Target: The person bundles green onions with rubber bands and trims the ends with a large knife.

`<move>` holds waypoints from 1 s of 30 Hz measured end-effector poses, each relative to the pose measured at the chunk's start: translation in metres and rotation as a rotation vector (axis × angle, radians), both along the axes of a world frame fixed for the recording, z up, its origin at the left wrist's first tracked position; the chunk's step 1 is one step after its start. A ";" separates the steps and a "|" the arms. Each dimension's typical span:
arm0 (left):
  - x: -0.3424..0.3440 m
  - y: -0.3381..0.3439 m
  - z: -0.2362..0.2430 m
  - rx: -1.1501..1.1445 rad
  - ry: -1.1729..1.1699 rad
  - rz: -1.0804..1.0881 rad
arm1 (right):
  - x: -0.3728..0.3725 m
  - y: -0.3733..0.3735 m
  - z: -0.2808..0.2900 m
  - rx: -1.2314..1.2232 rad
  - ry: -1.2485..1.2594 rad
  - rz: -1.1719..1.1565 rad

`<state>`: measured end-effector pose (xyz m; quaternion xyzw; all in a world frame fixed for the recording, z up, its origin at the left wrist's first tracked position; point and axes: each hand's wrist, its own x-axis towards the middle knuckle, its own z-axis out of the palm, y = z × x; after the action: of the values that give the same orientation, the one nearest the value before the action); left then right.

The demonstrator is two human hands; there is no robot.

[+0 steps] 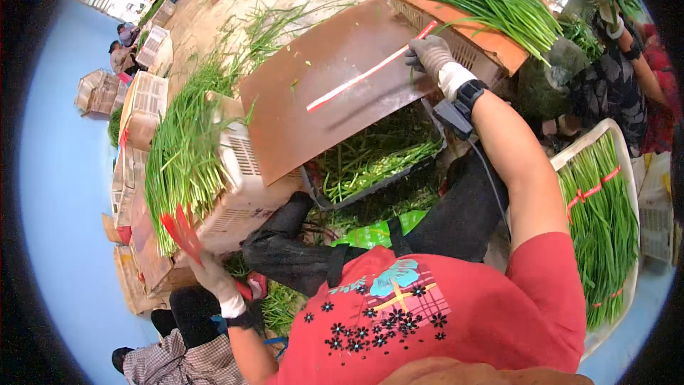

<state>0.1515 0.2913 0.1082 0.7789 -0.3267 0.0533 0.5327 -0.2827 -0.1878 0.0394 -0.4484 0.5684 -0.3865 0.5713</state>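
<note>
Red-and-white tie strip (356, 80) runs diagonally over a brown board serving as a table (285, 125), its lower-left end well inside the left edge, its other end up by the far right corner. There the worker's gloved right hand (429, 57) has its fingers curled nearly closed around the strip; whether the strip lies flat or just above the board is hard to tell. Low at the left, the gloved left hand (216, 284) closes on a fan of red strips (184, 235).

A light strip like this could twist or slide if the grip loosens, perhaps dropping past the near edge into the dark crate (349, 198) of loose greens below. The cable (490, 175) hanging from the right wrist device (453, 120) could snag as the arm swings, and the fanned strips might catch in the garlic chives (187, 157) heaped just beyond the left edge.

Bare board either side of the strip leaves open room. Past the right corner, tighter quarters: an orange board (509, 57) carries more long chives (484, 3), and a co-worker (613, 89) sits nearby.
</note>
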 end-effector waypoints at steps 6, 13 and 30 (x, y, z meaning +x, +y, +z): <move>0.045 0.169 -0.174 0.683 0.040 0.042 | 0.029 -0.012 -0.043 0.098 0.025 0.235; 0.054 0.143 -0.222 0.482 0.469 0.039 | -0.013 -0.045 -0.097 -0.689 1.219 0.504; -0.172 -0.270 -0.032 0.564 0.372 -0.764 | 0.045 0.029 -0.010 -0.404 -0.058 0.113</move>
<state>-0.0201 0.0210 0.0764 0.7137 -0.4895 -0.3751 0.3322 -0.2376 -0.1588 0.0293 -0.5736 0.4365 -0.4729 0.5068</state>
